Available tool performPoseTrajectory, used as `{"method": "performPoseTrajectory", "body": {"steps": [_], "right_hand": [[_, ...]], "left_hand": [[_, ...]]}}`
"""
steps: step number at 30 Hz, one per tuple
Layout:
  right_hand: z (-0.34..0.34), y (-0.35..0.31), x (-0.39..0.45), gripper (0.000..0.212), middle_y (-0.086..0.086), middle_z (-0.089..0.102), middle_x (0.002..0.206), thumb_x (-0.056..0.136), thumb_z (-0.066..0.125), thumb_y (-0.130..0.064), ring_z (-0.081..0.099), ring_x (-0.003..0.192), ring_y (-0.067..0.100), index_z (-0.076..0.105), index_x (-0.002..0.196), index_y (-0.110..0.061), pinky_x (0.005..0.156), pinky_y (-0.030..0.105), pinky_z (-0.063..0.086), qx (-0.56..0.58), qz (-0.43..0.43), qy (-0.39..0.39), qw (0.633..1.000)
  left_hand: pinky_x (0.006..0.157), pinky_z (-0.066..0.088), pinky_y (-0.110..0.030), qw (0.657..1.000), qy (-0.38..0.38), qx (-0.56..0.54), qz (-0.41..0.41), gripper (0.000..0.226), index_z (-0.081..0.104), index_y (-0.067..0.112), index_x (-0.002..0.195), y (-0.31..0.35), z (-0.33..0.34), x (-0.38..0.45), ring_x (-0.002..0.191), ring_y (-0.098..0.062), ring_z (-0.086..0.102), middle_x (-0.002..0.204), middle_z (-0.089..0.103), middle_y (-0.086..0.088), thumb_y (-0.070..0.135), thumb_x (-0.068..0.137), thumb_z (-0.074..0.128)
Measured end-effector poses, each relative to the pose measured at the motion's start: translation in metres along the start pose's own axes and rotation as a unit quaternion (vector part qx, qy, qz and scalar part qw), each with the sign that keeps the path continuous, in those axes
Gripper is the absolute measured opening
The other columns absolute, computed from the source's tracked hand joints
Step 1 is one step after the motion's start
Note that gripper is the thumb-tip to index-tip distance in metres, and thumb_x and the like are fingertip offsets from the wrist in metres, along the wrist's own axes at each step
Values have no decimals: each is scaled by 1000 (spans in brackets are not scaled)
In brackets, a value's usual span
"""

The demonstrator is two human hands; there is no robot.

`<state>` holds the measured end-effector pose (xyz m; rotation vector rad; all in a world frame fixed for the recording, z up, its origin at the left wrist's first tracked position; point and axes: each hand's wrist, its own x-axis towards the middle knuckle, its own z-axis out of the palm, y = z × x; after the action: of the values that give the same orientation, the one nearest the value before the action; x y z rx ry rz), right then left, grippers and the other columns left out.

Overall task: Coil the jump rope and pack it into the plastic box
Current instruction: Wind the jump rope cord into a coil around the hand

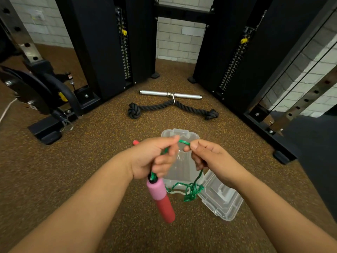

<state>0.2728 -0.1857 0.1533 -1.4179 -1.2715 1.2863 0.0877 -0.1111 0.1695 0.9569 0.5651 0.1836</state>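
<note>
Pinching fingers of the left hand (155,157) and right hand (207,157) are closed on the green rope (184,142) (pink handle (160,199) dangling) above the plastic box (180,172).

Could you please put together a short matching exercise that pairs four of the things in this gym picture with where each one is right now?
Things:
1. green jump rope cord
2. pink and red foam handle
3. clear plastic box lid
4. silver metal bar

Places:
A. lying on the floor beside the black knotted rope
B. hanging below the left hand
C. stretched between the left hand and the right hand
D. open on the floor, under the right wrist

Pairs: 1-C, 2-B, 3-D, 4-A
</note>
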Motion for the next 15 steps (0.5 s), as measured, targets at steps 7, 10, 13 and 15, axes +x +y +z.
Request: {"method": "performPoseTrajectory", "body": {"steps": [7,10,13,15], "right_hand": [[-19,12,-5,33,-8,28,51,95,48,-36,27,49,9,71,82,-16,57,27,30,-4,85,21,996],[-31,14,-8,27,-5,37,57,97,48,-26,34,51,7,72,93,-16,57,20,35,2,83,5,996],[-41,14,-10,26,-6,33,59,95,51,-33,30,54,9,72,85,-22,55,23,30,-26,86,9,996],[-48,13,-10,32,-5,32,59,93,52,-44,27,55,12,69,73,-25,55,27,25,-48,83,39,995]], "left_hand": [[33,19,-17,993,11,-107,50,47,45,18,50,-1,-22,2,23,-3,27,29,31,9,35,94,41],[32,21,-17,988,29,-135,64,45,43,19,50,0,-27,2,22,-3,27,29,31,9,34,92,41],[32,22,-17,986,44,-151,63,45,41,19,50,2,-31,1,21,-4,26,29,30,9,35,92,40],[32,21,-17,986,43,-147,63,45,41,19,51,-1,-32,3,21,-4,25,29,30,9,35,93,39]]}}
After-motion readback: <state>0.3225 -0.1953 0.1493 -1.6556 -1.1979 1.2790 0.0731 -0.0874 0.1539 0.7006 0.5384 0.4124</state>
